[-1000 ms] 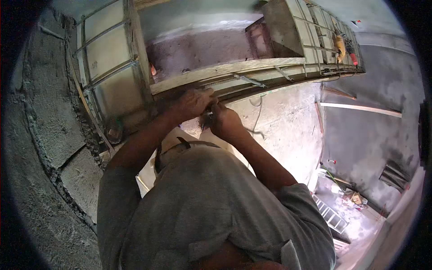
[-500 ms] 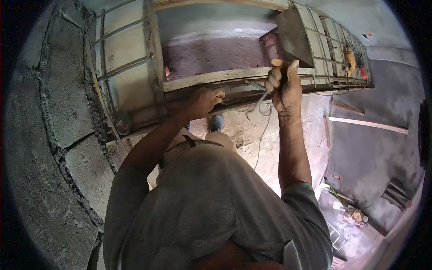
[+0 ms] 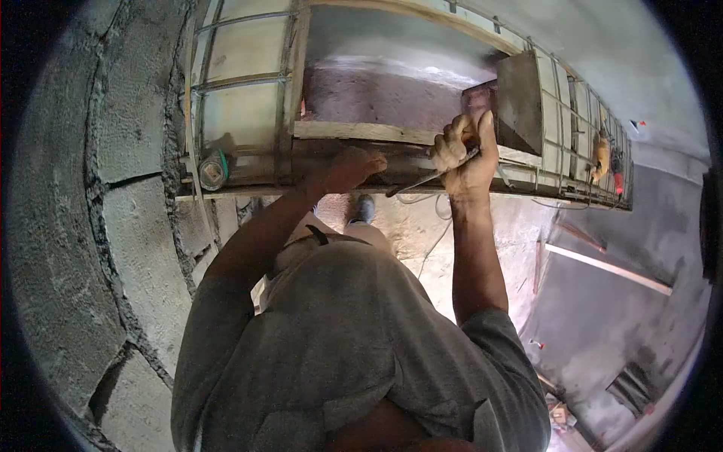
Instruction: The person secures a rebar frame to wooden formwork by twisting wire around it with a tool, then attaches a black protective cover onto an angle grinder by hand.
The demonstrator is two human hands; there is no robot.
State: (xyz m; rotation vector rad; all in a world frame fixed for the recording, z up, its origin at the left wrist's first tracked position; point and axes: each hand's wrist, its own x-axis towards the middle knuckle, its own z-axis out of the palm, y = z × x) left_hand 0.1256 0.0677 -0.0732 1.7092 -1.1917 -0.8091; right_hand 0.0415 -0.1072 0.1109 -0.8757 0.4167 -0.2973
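My right hand is closed around a thin, dark metal rod-like tool. Its free end points left and down, just below the edge of the wooden frame. My left hand is curled closed over the frame's near side, left of the tool's tip; whatever its fingers hold is hidden. Between the hands and the opening runs a rough wooden board. A dark, flat panel stands just beyond my right hand. Thin loops of wire or cable hang below the frame near my right wrist.
Steel bars cross the frame on the left, near a round clear container or roll. An orange-yellow tool and a red item sit at the far right. A block wall rises close on my left.
My right hand has tipped over, swinging the rod down and to the left, closer to my left hand. The whole view has shifted a little to the right and down.
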